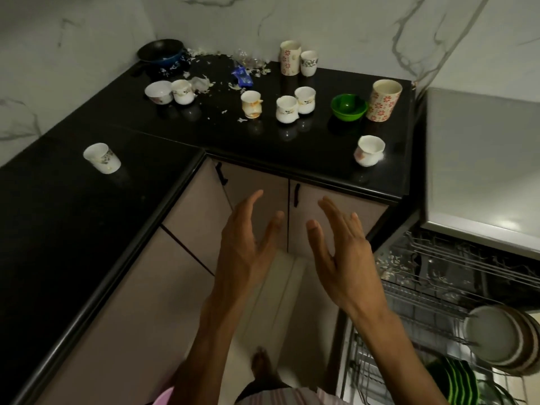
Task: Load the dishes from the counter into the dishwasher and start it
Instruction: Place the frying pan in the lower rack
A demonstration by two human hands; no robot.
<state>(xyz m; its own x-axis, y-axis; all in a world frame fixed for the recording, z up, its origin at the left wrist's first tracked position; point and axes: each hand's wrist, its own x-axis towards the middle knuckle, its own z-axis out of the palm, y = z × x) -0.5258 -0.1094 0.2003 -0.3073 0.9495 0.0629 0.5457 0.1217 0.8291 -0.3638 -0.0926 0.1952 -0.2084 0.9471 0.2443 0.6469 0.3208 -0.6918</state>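
Two hands are held up in front of the cupboard doors. The left hand (245, 244) and the right hand (342, 247) have their fingers (257, 197) spread out straight, and nothing is held in them.

On the black tabletop (73, 229), seven small white cups are counted: one alone at the left (102, 157), one beside a white bowl (159, 92), a stained one (251, 104), a pair touching in the middle (295, 108), one near the front right edge (369, 150), and one at the back (309, 62). Two tall flowered tumblers are seen, one at the back (290, 57) and one at the right (383, 100). One green bowl (348, 106) sits just beside that tumbler. A dark pan (160, 54) is in the corner. No writing can be read.

At the lower right, plates (496, 337) are stood in the open dishwasher's rack (423, 302).
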